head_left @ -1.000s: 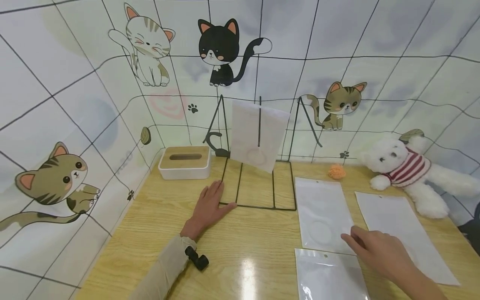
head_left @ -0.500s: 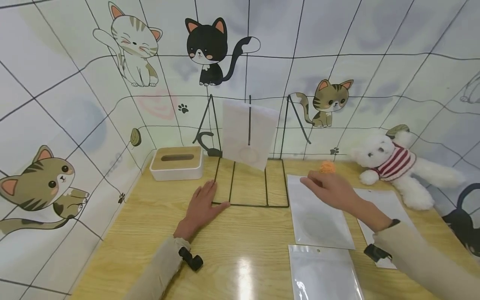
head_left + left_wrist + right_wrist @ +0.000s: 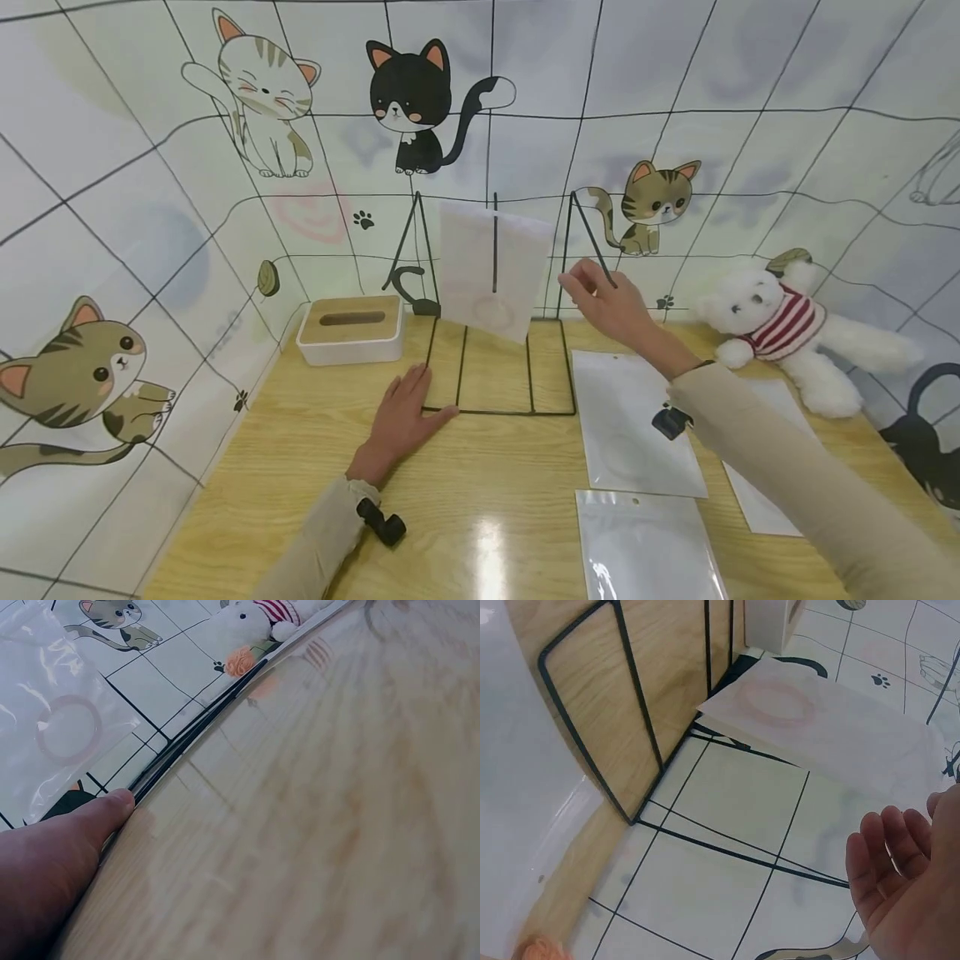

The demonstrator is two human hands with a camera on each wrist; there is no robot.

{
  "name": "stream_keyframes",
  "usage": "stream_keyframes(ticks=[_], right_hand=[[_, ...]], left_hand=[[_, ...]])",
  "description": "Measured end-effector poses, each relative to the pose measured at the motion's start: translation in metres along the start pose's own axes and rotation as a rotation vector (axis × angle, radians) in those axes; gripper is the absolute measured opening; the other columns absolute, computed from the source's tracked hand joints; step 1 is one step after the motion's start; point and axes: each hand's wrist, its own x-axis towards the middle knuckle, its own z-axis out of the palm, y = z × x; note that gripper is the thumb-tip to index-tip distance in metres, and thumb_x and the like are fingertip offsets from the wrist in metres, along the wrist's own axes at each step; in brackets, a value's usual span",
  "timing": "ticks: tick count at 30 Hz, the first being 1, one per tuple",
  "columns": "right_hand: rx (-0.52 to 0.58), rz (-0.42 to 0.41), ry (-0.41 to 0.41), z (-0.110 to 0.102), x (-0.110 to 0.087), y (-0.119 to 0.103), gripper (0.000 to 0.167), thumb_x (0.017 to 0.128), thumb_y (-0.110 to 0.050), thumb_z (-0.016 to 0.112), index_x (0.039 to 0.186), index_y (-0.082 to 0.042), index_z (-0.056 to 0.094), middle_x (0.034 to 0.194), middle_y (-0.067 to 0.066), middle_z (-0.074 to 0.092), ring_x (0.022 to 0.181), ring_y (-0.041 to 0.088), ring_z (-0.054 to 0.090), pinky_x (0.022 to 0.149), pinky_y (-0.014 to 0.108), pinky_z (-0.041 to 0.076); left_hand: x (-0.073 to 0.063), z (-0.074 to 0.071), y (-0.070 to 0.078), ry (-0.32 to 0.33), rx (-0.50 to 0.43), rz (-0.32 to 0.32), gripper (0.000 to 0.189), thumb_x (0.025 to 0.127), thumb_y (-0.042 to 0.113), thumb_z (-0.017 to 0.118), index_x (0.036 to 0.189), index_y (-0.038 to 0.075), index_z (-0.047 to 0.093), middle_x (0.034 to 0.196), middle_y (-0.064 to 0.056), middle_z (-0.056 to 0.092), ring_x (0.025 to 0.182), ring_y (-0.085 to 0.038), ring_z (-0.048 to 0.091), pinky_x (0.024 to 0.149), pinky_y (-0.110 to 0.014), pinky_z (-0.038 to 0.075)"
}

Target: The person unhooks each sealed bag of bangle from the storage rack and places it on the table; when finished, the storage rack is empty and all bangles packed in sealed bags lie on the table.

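A black wire display rack (image 3: 491, 412) stands against the wall, with a translucent white bag (image 3: 480, 258) hanging on its middle hook. My left hand (image 3: 400, 423) lies flat on the table, touching the rack's front left corner; the left wrist view shows its thumb (image 3: 112, 810) against the wire. Beside the rack's right hook hovers my right hand (image 3: 611, 308). Its fingers (image 3: 870, 855) curve loosely and hold nothing in the right wrist view. Flat bags rest to the right: one near the rack (image 3: 626, 442), one in front (image 3: 645, 542), another partly under the right sleeve (image 3: 757, 492).
At the left back is a white tissue box (image 3: 351, 331) with a wooden top. A white plush toy (image 3: 798, 337) in a striped shirt leans at the back right. A small orange flower-like item (image 3: 240, 661) appears in the left wrist view. Cat-patterned walls enclose the table.
My right hand has moved from above the flat bags, up and left to the rack's right hook. The left hand stays at the rack's corner. The head view has shifted slightly right.
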Motion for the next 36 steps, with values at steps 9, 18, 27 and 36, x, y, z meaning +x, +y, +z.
stream_keyframes(ticks=[9, 18, 27, 36], right_hand=[[0.048, 0.043, 0.038, 0.007, 0.032, -0.008, 0.029, 0.104, -0.039, 0.048, 0.1, -0.012, 0.057, 0.082, 0.005, 0.058, 0.071, 0.021, 0.051, 0.064, 0.035, 0.039], [0.053, -0.029, 0.083, 0.007, 0.043, -0.011, 0.023, 0.103, -0.032, 0.054, 0.1, -0.01, 0.059, 0.084, 0.009, 0.066, 0.075, 0.021, 0.06, 0.064, 0.033, 0.042], [0.093, -0.036, 0.102, 0.011, 0.05, -0.013, 0.022, 0.101, -0.029, 0.057, 0.102, -0.008, 0.059, 0.091, 0.011, 0.069, 0.085, 0.024, 0.065, 0.07, 0.033, 0.045], [0.184, -0.016, 0.101, 0.026, 0.049, -0.019, 0.031, 0.105, -0.032, 0.05, 0.119, -0.007, 0.063, 0.105, 0.015, 0.073, 0.088, 0.027, 0.067, 0.064, 0.032, 0.043]], left_hand=[[-0.003, -0.001, -0.001, -0.002, 0.02, -0.01, 0.092, 0.093, 0.063, 0.055, 0.155, -0.001, 0.031, 0.163, -0.015, 0.028, 0.153, -0.029, 0.023, 0.125, -0.05, 0.019], [-0.001, 0.001, -0.002, 0.001, 0.027, -0.004, 0.093, 0.093, 0.065, 0.054, 0.155, 0.0, 0.032, 0.163, -0.015, 0.029, 0.153, -0.029, 0.024, 0.125, -0.049, 0.02], [0.002, 0.0, -0.004, 0.011, 0.024, -0.004, 0.093, 0.093, 0.065, 0.054, 0.155, 0.0, 0.031, 0.163, -0.014, 0.029, 0.153, -0.028, 0.024, 0.125, -0.048, 0.018], [0.002, 0.001, -0.002, -0.001, 0.01, -0.001, 0.093, 0.093, 0.066, 0.053, 0.155, 0.0, 0.03, 0.164, -0.013, 0.028, 0.154, -0.028, 0.023, 0.126, -0.047, 0.017]])
